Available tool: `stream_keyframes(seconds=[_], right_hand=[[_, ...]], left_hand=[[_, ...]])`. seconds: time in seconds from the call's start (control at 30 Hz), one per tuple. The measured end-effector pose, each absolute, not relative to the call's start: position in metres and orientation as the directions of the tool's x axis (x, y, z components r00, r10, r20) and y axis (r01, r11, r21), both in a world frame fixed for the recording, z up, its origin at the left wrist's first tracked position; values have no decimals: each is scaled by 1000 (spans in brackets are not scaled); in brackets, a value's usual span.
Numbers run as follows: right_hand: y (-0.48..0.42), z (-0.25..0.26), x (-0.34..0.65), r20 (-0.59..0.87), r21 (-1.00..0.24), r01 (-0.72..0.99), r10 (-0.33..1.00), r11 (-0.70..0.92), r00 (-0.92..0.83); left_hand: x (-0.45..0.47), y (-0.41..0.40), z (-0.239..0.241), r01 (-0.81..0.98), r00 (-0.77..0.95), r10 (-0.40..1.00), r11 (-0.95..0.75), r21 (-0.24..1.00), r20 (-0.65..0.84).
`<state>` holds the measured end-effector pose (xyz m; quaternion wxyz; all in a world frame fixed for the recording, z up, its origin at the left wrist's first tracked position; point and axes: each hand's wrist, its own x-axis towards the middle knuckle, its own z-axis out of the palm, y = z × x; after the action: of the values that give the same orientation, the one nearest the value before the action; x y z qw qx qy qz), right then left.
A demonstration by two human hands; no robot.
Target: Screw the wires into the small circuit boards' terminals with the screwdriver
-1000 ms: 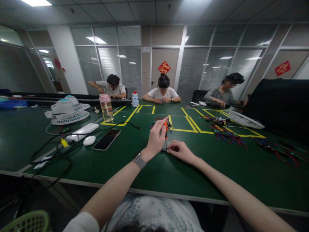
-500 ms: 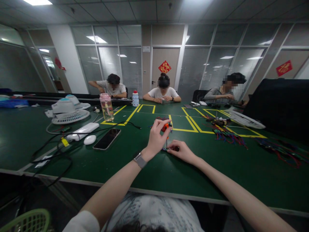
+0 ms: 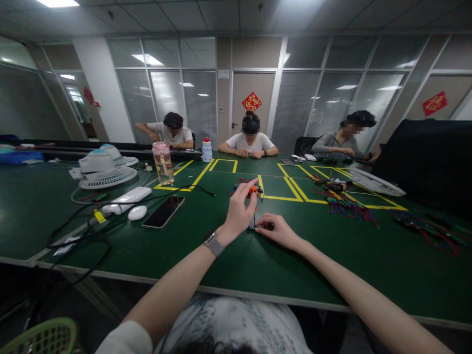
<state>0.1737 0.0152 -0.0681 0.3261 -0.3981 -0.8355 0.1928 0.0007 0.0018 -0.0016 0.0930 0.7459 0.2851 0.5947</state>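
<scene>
Left hand (image 3: pixel 241 206), grey band at the wrist: fingers long and close together, thumb opposed, lightly closed about the handle of a slim screwdriver with orange handle and thin dark shaft (image 3: pixel 253 190). Driver near upright; shaft runs down between the two hands.

Right hand (image 3: pixel 276 230): low to the table, thumb and forefinger pinching the right end of a small, dark, flat component, apparently a circuit board (image 3: pixel 252 227); remaining fingers curled.

Component: on the tabletop, under the driver's lower end. Seating of the tip: too small to tell.

Handling notes, by judgement: work appears to be turning a fastener. Shaft best kept square to the board, with light downward pressure, the handle rolled between thumb and fingers; pinch kept firm at the edge, fingertips clear of the tip in case of a slip. Ease off once resistance builds, lest the board bend.

Just beyond the left hand: tangle of thin red and blue wires, partly hidden.

Left of it, well apart: black-screened flat smartphone (image 3: pixel 163 212); beside that, glossy white rounded case (image 3: pixel 137 213).

Far right: larger bundle of red, blue and green wires (image 3: pixel 350 209).

Beneath all: dark green tabletop with yellow tape lines (image 3: pixel 295 280).
</scene>
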Motion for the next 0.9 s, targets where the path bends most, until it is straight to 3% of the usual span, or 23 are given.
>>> stream_keyframes(seconds=[0.23,0.63,0.9], right_hand=[[15,-68,174,395,-578,541,790,611,-470],[15,-68,175,389,-576,550,794,605,-467],[15,-68,175,381,-574,551,793,606,-476]], left_hand=[[1,0,0,400,73,487,-814,421,871],[0,1,-1,415,87,525,-792,448,847],[0,3,-1,329,110,522,-822,464,846]])
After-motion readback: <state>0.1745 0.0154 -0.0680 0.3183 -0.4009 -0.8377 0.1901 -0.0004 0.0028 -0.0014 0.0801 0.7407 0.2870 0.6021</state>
